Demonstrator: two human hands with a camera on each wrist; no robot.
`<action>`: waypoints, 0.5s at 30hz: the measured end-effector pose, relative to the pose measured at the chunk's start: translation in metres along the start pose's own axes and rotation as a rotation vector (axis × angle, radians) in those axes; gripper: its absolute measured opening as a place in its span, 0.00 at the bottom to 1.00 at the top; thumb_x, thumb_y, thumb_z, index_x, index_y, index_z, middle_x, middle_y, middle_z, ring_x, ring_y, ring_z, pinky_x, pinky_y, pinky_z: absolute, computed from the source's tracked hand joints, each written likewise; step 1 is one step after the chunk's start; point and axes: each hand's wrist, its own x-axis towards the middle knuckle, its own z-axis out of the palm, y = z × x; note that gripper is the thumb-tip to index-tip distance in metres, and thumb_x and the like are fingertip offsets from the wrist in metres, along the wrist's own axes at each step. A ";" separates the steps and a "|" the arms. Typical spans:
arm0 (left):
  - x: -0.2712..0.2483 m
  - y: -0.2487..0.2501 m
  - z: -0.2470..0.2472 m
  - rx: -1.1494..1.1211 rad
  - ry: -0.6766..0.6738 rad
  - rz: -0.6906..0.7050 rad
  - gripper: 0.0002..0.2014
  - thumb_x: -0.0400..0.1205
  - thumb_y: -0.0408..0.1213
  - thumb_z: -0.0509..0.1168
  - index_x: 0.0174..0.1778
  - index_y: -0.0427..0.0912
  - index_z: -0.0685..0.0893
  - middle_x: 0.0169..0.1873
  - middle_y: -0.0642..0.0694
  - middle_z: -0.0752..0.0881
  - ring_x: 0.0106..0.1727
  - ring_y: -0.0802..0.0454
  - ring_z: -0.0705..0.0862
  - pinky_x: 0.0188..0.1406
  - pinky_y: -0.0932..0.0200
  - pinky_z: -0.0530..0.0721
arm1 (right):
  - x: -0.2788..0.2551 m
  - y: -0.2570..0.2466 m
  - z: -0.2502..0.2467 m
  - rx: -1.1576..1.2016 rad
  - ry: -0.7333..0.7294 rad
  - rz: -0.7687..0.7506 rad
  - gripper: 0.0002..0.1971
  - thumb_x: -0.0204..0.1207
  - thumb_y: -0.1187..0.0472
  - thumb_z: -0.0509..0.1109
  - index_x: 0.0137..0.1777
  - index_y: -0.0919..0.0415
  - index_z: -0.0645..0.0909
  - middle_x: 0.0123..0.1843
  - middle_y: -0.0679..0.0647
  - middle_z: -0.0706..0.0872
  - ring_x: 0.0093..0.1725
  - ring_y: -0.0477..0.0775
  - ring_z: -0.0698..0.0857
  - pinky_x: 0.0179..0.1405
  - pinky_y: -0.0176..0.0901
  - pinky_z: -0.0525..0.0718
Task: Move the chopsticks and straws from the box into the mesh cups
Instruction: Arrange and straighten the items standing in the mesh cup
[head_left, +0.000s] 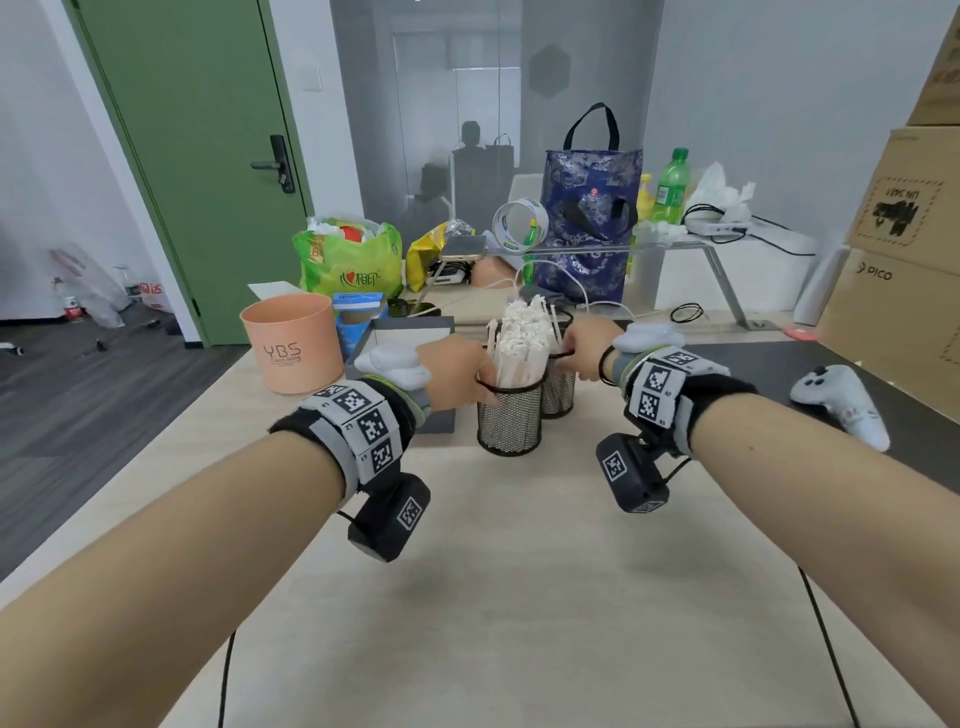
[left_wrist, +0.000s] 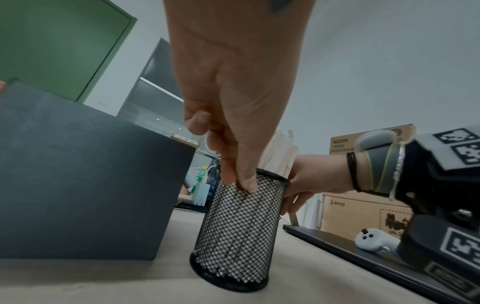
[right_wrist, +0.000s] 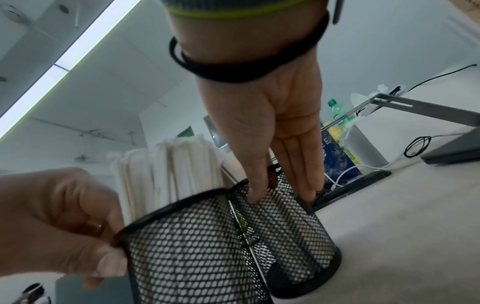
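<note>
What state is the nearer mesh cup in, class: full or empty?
Full. Wrapped chopsticks pack the near mesh cup, standing well above its rim, which the left hand pinches; the right hand holds the far cup.

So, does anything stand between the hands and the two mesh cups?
Nothing visible does. The left hand pinches the rim of the near mesh cup; the right hand holds the rim of the far mesh cup.

black wire-mesh cups (head_left: 510, 415), matt grey box (left_wrist: 85, 181)
</note>
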 end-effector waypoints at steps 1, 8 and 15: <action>0.004 -0.002 0.001 0.012 -0.002 -0.009 0.14 0.81 0.45 0.66 0.56 0.42 0.90 0.54 0.45 0.90 0.56 0.46 0.86 0.44 0.62 0.74 | 0.003 0.004 0.000 -0.011 0.015 0.025 0.19 0.74 0.48 0.71 0.30 0.60 0.75 0.39 0.59 0.85 0.38 0.56 0.81 0.26 0.39 0.69; 0.042 -0.006 0.006 0.166 0.006 -0.127 0.20 0.81 0.49 0.64 0.57 0.37 0.87 0.56 0.40 0.88 0.58 0.41 0.86 0.50 0.54 0.80 | 0.008 0.038 0.001 0.014 0.111 0.132 0.22 0.71 0.48 0.75 0.29 0.60 0.68 0.38 0.57 0.77 0.42 0.56 0.75 0.27 0.42 0.64; 0.063 -0.010 0.006 0.165 0.010 -0.234 0.11 0.79 0.46 0.65 0.34 0.47 0.78 0.44 0.43 0.85 0.56 0.43 0.87 0.46 0.56 0.78 | 0.011 0.038 0.004 -0.028 0.104 0.126 0.22 0.71 0.45 0.74 0.30 0.60 0.69 0.31 0.55 0.74 0.41 0.56 0.76 0.26 0.42 0.64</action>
